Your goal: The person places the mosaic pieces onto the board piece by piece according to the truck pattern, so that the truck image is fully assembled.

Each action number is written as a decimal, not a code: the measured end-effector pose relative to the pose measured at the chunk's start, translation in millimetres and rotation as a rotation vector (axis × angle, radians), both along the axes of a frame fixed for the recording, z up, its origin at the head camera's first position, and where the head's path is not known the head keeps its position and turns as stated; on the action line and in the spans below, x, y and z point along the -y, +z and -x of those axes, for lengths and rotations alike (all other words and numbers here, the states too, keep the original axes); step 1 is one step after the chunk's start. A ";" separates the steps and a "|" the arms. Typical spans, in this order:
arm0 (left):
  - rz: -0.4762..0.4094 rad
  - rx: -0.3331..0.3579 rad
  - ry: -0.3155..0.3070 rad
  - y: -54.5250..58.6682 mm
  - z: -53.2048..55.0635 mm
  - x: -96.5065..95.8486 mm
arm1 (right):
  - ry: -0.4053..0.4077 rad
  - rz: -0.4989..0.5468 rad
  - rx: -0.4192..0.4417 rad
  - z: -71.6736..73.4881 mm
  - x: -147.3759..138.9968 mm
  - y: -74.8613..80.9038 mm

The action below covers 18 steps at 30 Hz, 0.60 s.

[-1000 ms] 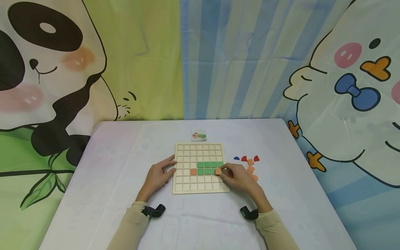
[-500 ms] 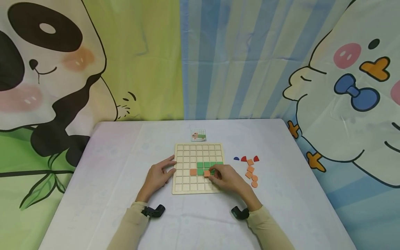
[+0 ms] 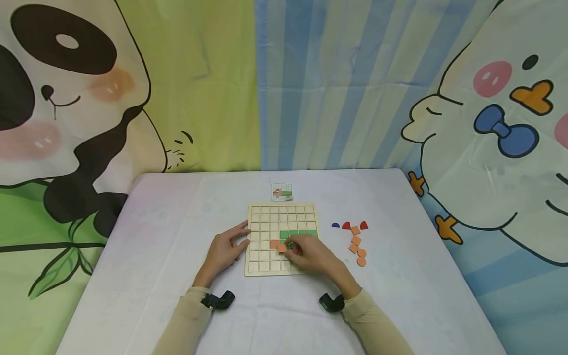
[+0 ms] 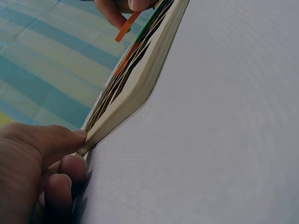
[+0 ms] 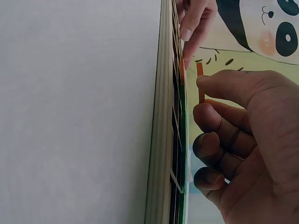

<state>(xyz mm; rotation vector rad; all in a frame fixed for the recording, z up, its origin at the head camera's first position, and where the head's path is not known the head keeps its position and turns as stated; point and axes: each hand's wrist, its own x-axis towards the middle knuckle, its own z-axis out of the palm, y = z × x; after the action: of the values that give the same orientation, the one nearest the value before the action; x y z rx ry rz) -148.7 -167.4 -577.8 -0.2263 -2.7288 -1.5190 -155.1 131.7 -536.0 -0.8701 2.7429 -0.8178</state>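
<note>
A cream grid board (image 3: 266,267) lies on the table, carrying a block of green square tiles (image 3: 298,233) and one orange square tile (image 3: 274,244) just left of them. My right hand (image 3: 312,254) pinches another orange square tile (image 3: 282,248) between thumb and finger, over the board near the seated orange one. The right wrist view shows this pinched tile (image 5: 201,84) edge-on, apart from the board. My left hand (image 3: 224,250) rests at the board's left edge; its thumb and index finger touch the edge spread apart. Part of the green block is behind the right hand.
Right of the board lie loose orange squares (image 3: 355,240), orange round pieces (image 3: 361,262), red pieces (image 3: 364,225) and a blue half-round piece (image 3: 335,225). A small picture card (image 3: 281,192) sits beyond the board. Curtains (image 3: 310,98) hang behind the white table (image 3: 199,207).
My right hand has moved left across the board with the orange square tile, from the right side of the green block to beside the seated orange tile. The left hand has stayed put.
</note>
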 end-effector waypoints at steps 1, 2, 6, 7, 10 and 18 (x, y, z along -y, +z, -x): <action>0.002 -0.003 0.000 -0.9 0.1 0.1 | 0.003 0.001 0.001 -0.1 1.6 0.1; 0.005 -0.006 0.000 -1.5 0.2 0.1 | 0.004 0.000 -0.001 -0.3 3.0 0.3; 0.012 -0.012 0.001 -3.8 0.9 0.5 | 0.004 0.004 -0.010 -1.0 9.0 1.0; 0.009 -0.010 0.000 -3.7 1.0 0.6 | 0.002 0.004 -0.014 -1.1 10.5 1.5; 0.004 -0.008 -0.003 -4.0 1.3 1.0 | 0.000 -0.002 -0.027 -0.5 15.4 2.2; 0.004 -0.013 -0.009 -3.9 1.8 1.2 | 0.024 -0.029 -0.038 3.6 29.2 3.1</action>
<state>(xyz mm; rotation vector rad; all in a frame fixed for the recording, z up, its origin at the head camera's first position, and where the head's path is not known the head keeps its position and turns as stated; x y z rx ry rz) -150.6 -168.7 -581.7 -0.2482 -2.7244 -1.5092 -158.7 102.5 -532.9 -0.9197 2.7638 -0.7634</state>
